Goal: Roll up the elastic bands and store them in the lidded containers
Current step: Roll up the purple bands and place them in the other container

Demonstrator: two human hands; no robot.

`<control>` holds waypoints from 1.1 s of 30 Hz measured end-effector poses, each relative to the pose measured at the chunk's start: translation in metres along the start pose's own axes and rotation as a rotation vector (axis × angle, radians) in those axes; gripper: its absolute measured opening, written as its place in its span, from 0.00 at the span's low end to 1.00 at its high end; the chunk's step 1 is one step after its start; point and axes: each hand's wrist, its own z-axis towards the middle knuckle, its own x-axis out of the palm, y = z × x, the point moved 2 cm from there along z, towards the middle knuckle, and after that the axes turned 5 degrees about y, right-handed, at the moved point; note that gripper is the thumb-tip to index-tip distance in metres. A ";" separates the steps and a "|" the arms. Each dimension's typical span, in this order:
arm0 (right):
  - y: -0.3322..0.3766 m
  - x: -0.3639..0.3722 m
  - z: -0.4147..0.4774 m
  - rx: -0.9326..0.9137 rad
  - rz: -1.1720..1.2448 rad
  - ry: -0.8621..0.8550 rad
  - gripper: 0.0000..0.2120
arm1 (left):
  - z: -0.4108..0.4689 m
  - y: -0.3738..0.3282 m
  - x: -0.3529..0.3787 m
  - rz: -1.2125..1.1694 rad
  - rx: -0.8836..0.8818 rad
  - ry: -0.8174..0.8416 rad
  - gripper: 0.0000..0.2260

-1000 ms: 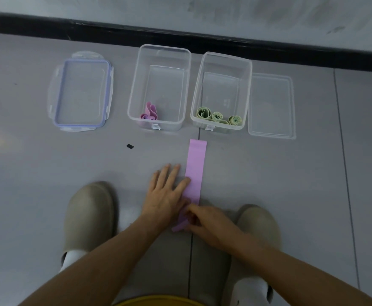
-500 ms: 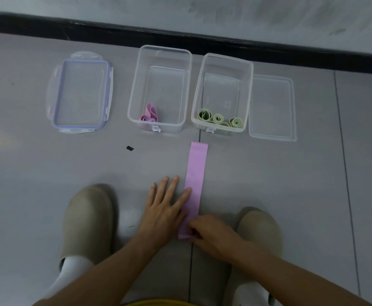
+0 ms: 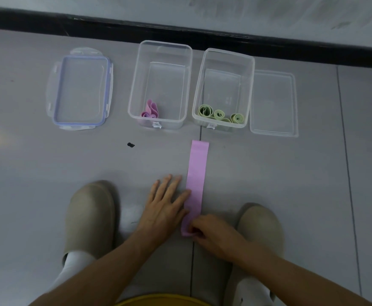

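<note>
In the head view, the pink elastic band (image 3: pixel 197 177) lay flat and straight on the grey floor (image 3: pixel 291 173), its far end just short of the two open containers and its near end between the person's shoes. The band appeared thin, light and limp, with no stiffness of its own; it would likely spring open if released part-rolled, so the near end was the point to take hold of, with the strip held down further along. The left hand (image 3: pixel 165 208) rested palm-down on the floor beside the band, its fingers (image 3: pixel 181 198) straight and spread, the forefinger touching the band's left edge and gripping nothing. The right hand (image 3: pixel 213 235) had its fingers (image 3: pixel 197 226) curled and pinched on the near end, which looked slightly lifted; whether a first turn had formed could not be told. The left container (image 3: pixel 134 85) held one pink roll (image 3: pixel 150 111); the right container (image 3: pixel 199 85) held green rolls (image 3: pixel 219 113). A blue-sealed lid (image 3: pixel 81 89) and a clear lid (image 3: pixel 273 102) lay beside them.
</note>
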 end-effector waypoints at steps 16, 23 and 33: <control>-0.001 -0.003 -0.001 -0.032 -0.108 -0.061 0.09 | 0.077 -0.028 -0.026 -0.725 -0.730 0.130 0.10; -0.014 -0.018 0.005 -0.019 -0.139 -0.137 0.06 | 0.103 -0.024 -0.033 -0.542 -0.658 0.120 0.05; -0.024 -0.039 0.012 0.057 -0.091 -0.255 0.09 | 0.095 0.009 -0.038 -0.525 -0.621 -0.026 0.07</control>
